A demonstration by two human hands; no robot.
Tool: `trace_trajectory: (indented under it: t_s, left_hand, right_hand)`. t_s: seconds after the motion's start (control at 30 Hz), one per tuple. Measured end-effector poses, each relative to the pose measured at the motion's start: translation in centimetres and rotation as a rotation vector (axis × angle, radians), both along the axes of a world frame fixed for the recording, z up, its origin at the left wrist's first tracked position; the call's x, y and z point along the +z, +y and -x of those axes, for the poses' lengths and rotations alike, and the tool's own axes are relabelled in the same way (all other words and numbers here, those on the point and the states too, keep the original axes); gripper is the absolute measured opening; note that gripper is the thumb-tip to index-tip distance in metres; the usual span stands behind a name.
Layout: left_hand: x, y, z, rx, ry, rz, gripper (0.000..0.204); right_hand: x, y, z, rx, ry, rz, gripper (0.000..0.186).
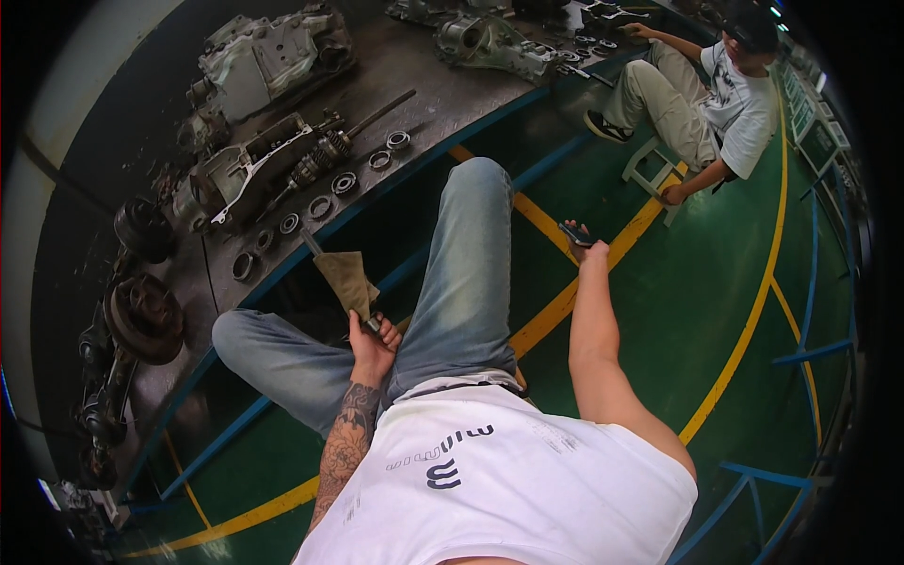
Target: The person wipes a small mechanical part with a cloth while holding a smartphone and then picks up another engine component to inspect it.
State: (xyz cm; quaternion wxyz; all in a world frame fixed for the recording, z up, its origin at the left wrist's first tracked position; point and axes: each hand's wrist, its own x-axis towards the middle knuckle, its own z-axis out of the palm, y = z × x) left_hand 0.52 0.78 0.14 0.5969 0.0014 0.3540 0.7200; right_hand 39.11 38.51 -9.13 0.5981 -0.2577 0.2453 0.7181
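My left hand [375, 341] grips a metal shaft [314, 244] with a brown cloth [343, 281] around its middle, held between my lap and the bench edge. My right hand [588, 243] is wrapped round a dark phone-like object [574, 233], out to the right of my knee. Along the near edge of the metal bench [224, 287] lies a row of several bearing rings [345, 183], beside a long gear shaft [318, 156] and an opened grey housing [226, 184].
A large casing [268, 61], another housing [485, 47] and rusty hub parts [141, 315] lie on the bench. A person [730, 104] sits at the right by a low stool [645, 174]. Blue steel rails [791, 354] stand at the right over the green, yellow-lined floor.
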Motion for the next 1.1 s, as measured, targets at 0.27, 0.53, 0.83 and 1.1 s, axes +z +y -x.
trace_trajectory:
  t_s: [0.27, 0.53, 0.83, 1.1]
  left_hand:
    - [-0.4, -0.1, 0.2, -0.044, -0.032, -0.018, 0.060]
    - [0.3, -0.2, -0.1, -0.017, 0.000, 0.000, 0.059]
    - [0.2, -0.3, 0.0, -0.006, 0.004, 0.006, 0.058]
    - [0.7, -0.2, -0.3, 0.006, 0.010, 0.035, 0.058]
  right_hand:
    - [-3.2, 0.6, -1.3, -0.033, 0.013, -0.036, 0.067]
    - [-2.8, 0.0, -1.5, -0.042, 0.014, -0.101, 0.077]
    - [-3.6, 0.6, -1.6, -0.021, 0.011, -0.131, 0.079]
    - [-4.0, -0.1, -2.0, 0.024, -0.068, -0.154, 0.074]
